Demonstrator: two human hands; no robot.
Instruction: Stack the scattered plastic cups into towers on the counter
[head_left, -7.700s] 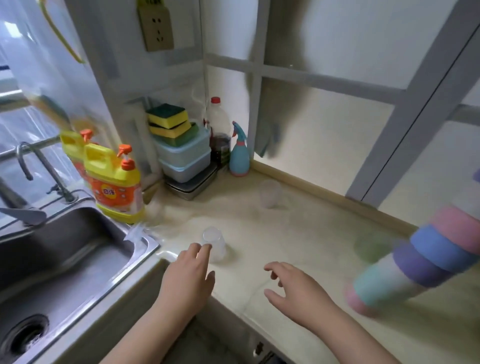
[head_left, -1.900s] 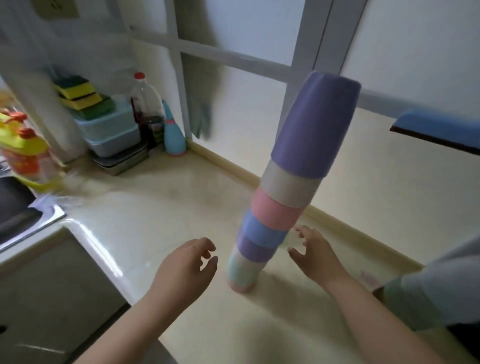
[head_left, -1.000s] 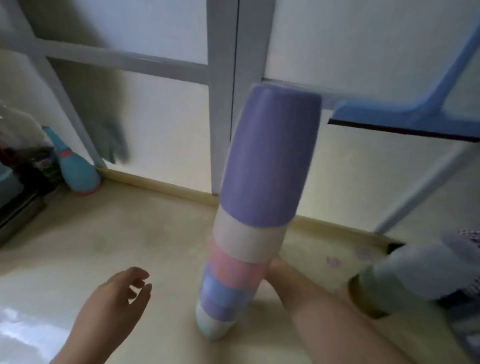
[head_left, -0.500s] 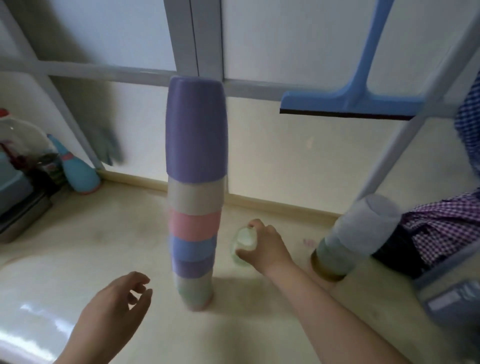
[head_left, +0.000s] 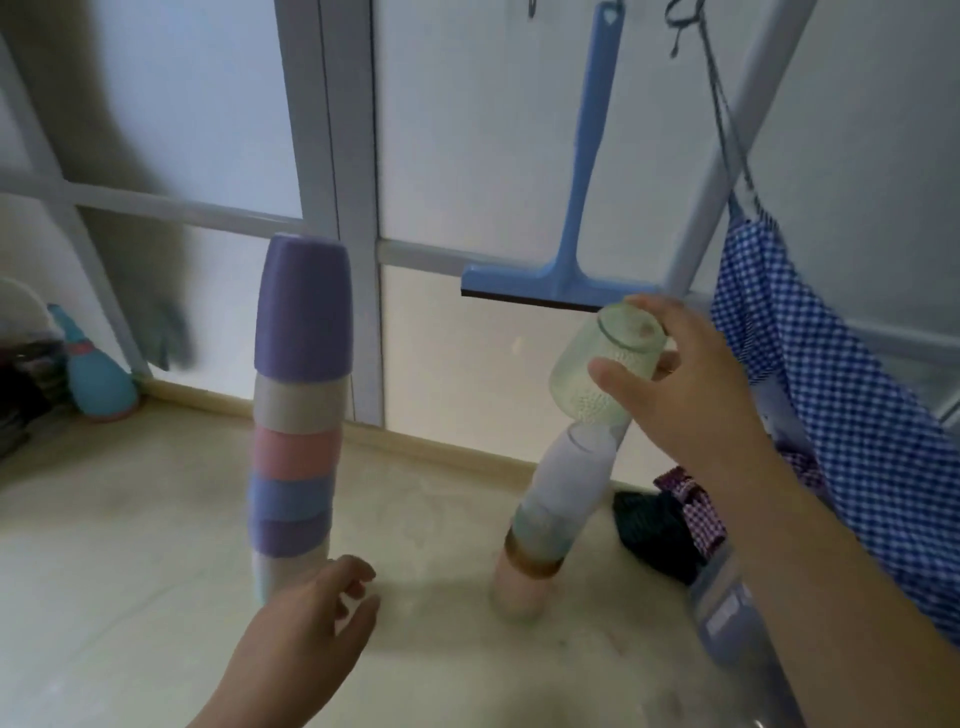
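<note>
Right hand pinching inverted translucent green plastic cup just above short frosted cup tower; left hand spread, empty. Step: capping tower. Next: level cup, lower squarely.

right hand holding green cup above short tower

A pale green cup, upside down and tilted, sits just above the short tower; the tall tower stands upright, its base blurred.

Tall plastic cup tower: purple, grey, pink, blue, purple, white. Shorter cup tower: frosted white, green, brown band, pink. Blue-white checked cloth; blue plastic squeegee.
</note>
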